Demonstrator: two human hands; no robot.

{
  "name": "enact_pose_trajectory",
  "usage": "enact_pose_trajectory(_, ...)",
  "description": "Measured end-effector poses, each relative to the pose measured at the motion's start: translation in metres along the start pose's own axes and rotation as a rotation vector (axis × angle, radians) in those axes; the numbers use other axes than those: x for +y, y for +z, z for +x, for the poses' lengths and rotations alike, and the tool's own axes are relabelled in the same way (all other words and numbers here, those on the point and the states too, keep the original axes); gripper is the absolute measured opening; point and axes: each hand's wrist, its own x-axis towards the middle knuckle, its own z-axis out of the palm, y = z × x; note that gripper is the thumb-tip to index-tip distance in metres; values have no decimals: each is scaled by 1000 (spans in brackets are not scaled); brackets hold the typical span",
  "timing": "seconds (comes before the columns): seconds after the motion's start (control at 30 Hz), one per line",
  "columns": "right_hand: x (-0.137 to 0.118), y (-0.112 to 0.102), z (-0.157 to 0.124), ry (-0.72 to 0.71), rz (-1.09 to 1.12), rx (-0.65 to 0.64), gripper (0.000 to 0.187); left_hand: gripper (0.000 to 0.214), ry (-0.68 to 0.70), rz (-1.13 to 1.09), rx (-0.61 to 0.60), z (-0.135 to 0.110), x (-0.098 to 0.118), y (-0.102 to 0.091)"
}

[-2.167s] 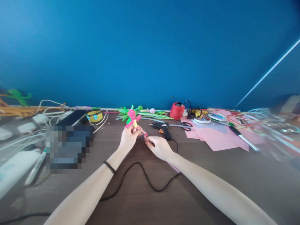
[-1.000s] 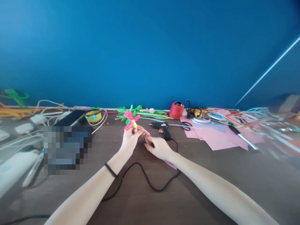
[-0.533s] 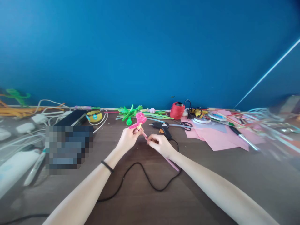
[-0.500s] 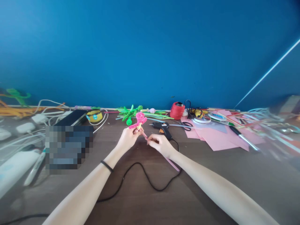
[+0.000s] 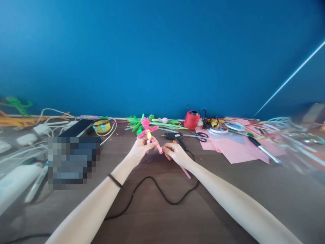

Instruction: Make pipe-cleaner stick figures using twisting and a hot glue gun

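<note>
A figure twisted from pink pipe cleaner, with a yellow middle, is upright and a little tilted over the desk. The fingers of my left hand are closed on its lower part. One lighter pink leg of it sticks out toward my right hand. That hand is pinched at the leg's tip, and a pink pipe cleaner length trails out below it. The fingertips partly hide where the length meets the leg.
Behind my right hand lies a black glue gun with its cord looping across the desk. Green pipe cleaners, a red thread spool, scissors and pink sheets lie along the back. Chargers and cables crowd the left.
The figure has turned more upright and shifted slightly left, showing its yellow middle and pink leg. My right hand has moved slightly right, and the trailing pink length has drawn up closer to it.
</note>
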Motion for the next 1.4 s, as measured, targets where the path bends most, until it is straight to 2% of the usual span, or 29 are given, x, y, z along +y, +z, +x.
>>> enact_pose_trajectory(0.23, 6, 5, 0, -20, -150, 12, 35, 21, 31, -221, 136, -1, -10, 16)
enact_pose_trajectory(0.33, 7, 8, 0, -25, -197, 20, 38, 18, 50, -226, 208, -2, -11, 23)
enact_pose_trajectory(0.47, 7, 10, -2, -66, -391, 5, 27, 9, 105, -14, 317, -5, -7, 24)
enact_pose_trajectory(0.57, 5, 10, -4, -116, -518, -23, 17, 8, 172, 251, 291, -7, -3, 18)
enact_pose_trajectory(0.7, 6, 9, -6, -148, -485, 38, 18, 13, 177, 617, 290, -9, 0, 9)
enact_pose_trajectory(0.83, 7, 9, -6, -178, -459, 141, 20, 16, 187, 720, 258, -8, 3, 4)
enact_pose_trajectory(0.97, 6, 8, -7, -241, -499, 232, 20, 15, 188, 749, 158, -6, 6, 0)
enact_pose_trajectory(1.07, 3, 7, -8, -229, -457, 280, 17, 13, 168, 718, 76, -3, 8, -4)
enact_pose_trajectory(1.13, 2, 6, -8, -190, -362, 294, 13, 11, 120, 622, 27, 0, 7, -6)
enact_pose_trajectory(1.27, 0, 5, -6, -151, -198, 289, 16, 10, 6, 209, -111, 2, 4, -7)
enact_pose_trajectory(1.4, -1, 4, -5, -135, -157, 243, 17, 18, -39, 27, -89, 0, 1, -4)
